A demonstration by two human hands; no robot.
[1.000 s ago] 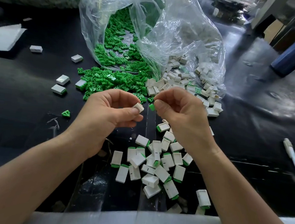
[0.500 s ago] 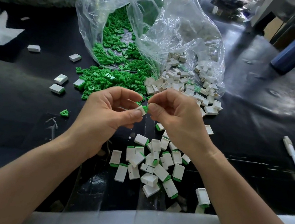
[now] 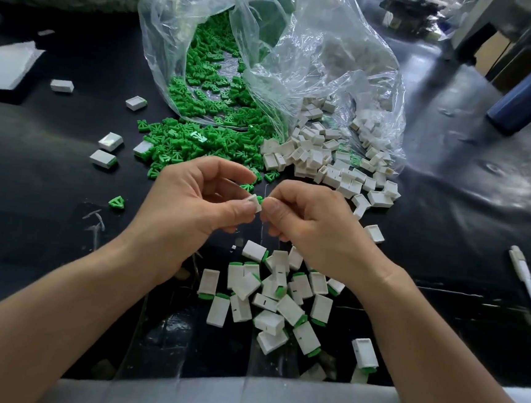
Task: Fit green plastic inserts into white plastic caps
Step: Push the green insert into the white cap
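White caps (image 3: 110,141), a few strays, lie far left on the black table (image 3: 32,213); next, a heap of green inserts (image 3: 205,144) spills from a clear bag (image 3: 318,55), with empty caps (image 3: 325,161) heaped to its right. At centre, above the table, the left hand (image 3: 193,208) pinches one cap (image 3: 253,202) between thumb and forefinger, and the right hand (image 3: 313,225) pinches a green insert (image 3: 260,200) at that cap's end, its other fingers curled. Fitted caps (image 3: 275,295) lie below the hands; a white pen (image 3: 529,288) lies far right.
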